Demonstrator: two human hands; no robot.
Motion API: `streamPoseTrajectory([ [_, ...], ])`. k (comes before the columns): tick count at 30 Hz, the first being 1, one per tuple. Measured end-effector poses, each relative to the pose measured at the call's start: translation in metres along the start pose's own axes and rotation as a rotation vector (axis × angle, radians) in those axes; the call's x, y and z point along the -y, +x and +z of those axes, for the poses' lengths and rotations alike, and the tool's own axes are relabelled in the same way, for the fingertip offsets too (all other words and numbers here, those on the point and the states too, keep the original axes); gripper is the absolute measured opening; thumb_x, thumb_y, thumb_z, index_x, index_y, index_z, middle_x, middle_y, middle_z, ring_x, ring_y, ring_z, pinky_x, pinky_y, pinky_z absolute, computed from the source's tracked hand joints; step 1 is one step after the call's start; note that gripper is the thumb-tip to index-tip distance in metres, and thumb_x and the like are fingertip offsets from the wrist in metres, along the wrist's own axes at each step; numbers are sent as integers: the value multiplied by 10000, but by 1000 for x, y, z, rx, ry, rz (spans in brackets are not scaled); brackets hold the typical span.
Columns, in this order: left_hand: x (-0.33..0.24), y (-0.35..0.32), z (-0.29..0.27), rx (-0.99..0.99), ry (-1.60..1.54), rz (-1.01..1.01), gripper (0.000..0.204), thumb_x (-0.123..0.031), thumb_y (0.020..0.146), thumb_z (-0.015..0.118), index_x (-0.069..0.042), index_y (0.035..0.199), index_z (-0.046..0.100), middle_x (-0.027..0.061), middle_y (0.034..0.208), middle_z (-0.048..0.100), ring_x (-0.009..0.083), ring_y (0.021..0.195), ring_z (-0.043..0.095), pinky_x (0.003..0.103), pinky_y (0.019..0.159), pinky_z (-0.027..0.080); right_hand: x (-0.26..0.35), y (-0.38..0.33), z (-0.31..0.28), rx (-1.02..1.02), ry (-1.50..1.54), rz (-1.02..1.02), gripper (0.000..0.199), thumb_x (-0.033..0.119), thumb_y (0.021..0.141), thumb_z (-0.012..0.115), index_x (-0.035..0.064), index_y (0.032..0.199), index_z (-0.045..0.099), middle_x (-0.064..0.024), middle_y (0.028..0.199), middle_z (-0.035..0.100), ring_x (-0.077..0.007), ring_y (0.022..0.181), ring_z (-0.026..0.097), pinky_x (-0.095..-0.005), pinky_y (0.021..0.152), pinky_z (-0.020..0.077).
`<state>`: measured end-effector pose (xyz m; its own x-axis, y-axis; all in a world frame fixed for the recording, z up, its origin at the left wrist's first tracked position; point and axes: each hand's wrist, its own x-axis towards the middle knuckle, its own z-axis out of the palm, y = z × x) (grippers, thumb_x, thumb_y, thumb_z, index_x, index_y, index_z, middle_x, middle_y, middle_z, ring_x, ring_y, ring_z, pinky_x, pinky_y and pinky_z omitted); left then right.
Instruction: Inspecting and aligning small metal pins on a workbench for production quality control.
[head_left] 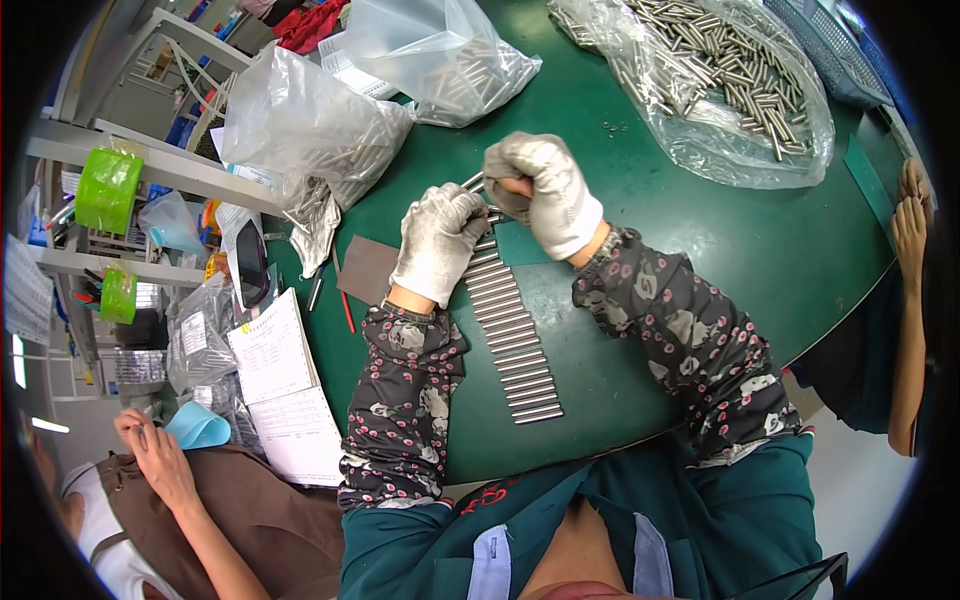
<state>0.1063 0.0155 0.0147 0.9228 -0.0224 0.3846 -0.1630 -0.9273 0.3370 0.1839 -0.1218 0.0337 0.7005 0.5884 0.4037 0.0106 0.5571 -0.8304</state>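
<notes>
Metal rods (pixel 512 340) lie side by side in one row on the green desk (pixel 700 250), running from the gloved hands toward the near edge. Left hand (pixel 436 240) rests closed on the row's far end; right hand (pixel 545 190) has its grip clamped on one rod (pixel 474 182). Bare desk surface lies right of the row. Clear plastic bags of rods (pixel 730 80) occupy the far edge; white paper sheets (pixel 280 390) lie at left.

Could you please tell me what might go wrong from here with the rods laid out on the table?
1. The row of rods lies loose between the forearms; a sleeve could nudge them out of line.
2. The nearest rods sit close to the table edge and might roll off.
3. Both gloved hands, left hand and right hand, share one rod; it may slip from the grip.
</notes>
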Motion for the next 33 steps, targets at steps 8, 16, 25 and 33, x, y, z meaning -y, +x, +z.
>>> streamPoseTrajectory([
  [8,2,-3,5,-40,-59,-18,136,-82,650,653,-104,773,600,48,753,569,261,750,546,362,661,445,-3,-6,-4,-168,256,141,358,274,858,388,117,555,280,20,502,256,-83,414,237,-235,401,199],
  [16,0,-4,1,-23,-58,-1,158,-31,643,656,-73,781,591,63,759,567,253,733,548,347,653,444,-5,-4,-17,-190,218,38,379,305,863,383,123,544,285,22,489,233,-92,398,212,-245,391,177],
  [25,-5,-3,-2,-38,-85,-27,167,-74,641,669,-96,793,604,53,766,577,254,750,556,359,662,448,3,-3,-10,-213,131,107,376,314,876,388,113,570,300,27,515,259,-79,427,238,-238,413,195],
  [33,-8,4,-3,-62,140,-28,191,-23,647,664,-76,826,620,69,791,570,253,756,561,341,665,453,6,-2,-9,-202,120,139,392,321,874,388,112,555,297,27,500,253,-80,419,237,-243,400,183],
])
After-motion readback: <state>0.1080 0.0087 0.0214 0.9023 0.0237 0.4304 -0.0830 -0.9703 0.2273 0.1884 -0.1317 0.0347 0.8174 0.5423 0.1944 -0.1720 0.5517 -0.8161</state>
